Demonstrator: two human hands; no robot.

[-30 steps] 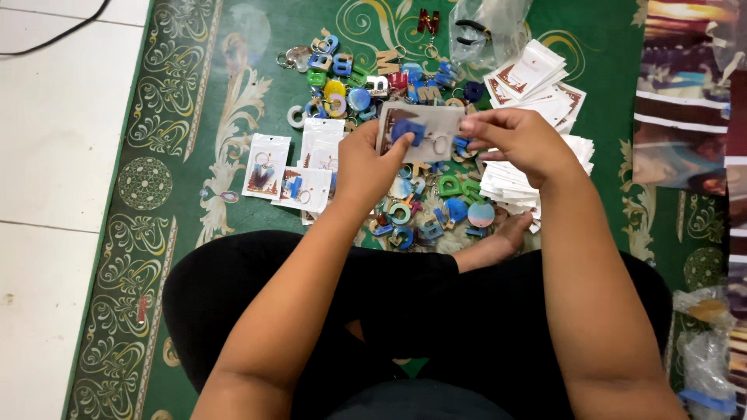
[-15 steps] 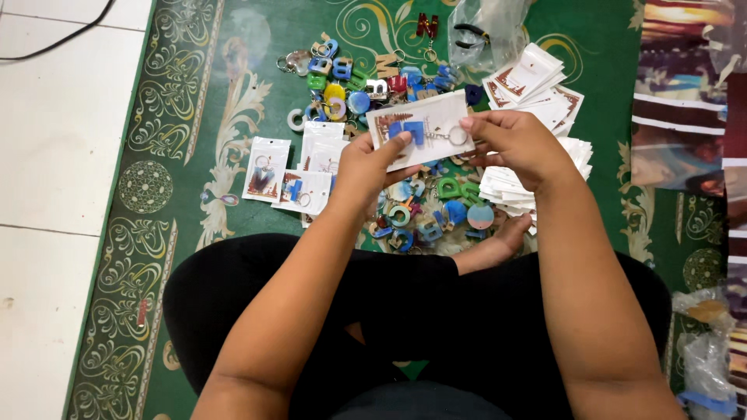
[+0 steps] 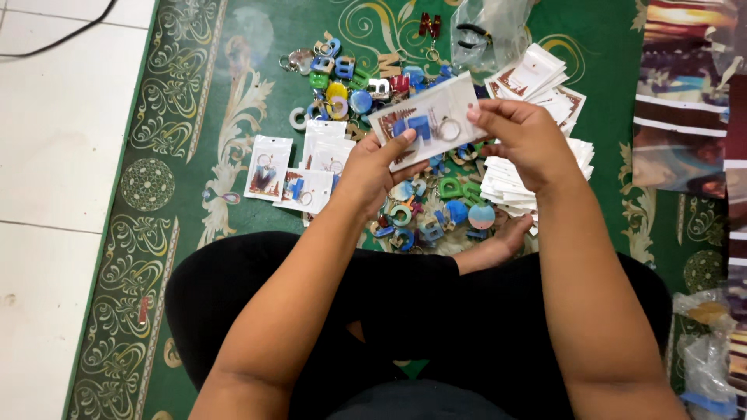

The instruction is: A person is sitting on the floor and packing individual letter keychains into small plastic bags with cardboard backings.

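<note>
Both my hands hold one clear plastic pouch (image 3: pixel 426 118) with a blue letter keychain and a metal ring inside it. My left hand (image 3: pixel 372 173) grips its lower left edge with the thumb on top. My right hand (image 3: pixel 523 140) pinches its right end. The pouch is held tilted above a heap of colourful letter keychains (image 3: pixel 424 210) on the green carpet (image 3: pixel 226 101). I sit cross-legged in black trousers, one bare foot (image 3: pixel 498 245) beside the heap.
Filled pouches (image 3: pixel 292 175) lie to the left of the heap. Stacks of white backing cards (image 3: pixel 537 82) and flat pouches (image 3: pixel 506 183) lie to the right. A crumpled clear bag (image 3: pixel 486 31) sits at the top, white floor tiles (image 3: pixel 54 140) on the left, plastic bags (image 3: pixel 704 350) at lower right.
The pouch has been lifted and stretched out between both hands, turning from a small upright position to a wider tilted one. My right hand has moved slightly right.
</note>
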